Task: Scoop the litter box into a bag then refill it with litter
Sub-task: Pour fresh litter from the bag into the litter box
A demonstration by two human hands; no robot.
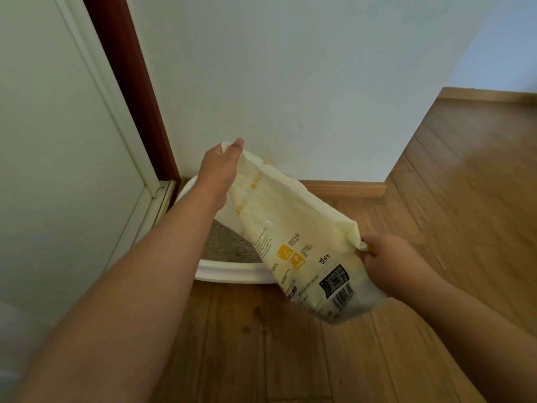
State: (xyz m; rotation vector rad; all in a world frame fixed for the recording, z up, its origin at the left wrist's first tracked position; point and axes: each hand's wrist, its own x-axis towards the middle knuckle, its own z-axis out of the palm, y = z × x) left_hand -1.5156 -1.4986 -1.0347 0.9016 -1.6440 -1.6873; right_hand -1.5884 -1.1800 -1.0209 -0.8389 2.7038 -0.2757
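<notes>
Fingers of left hand (220,167) pinching litter bag (293,242) top corner, right hand (389,263) clenched on its edge, over litter box (232,271).

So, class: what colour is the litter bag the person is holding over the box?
Cream-white with yellow-orange printed panels and a black barcode: litter bag, head view.
</notes>
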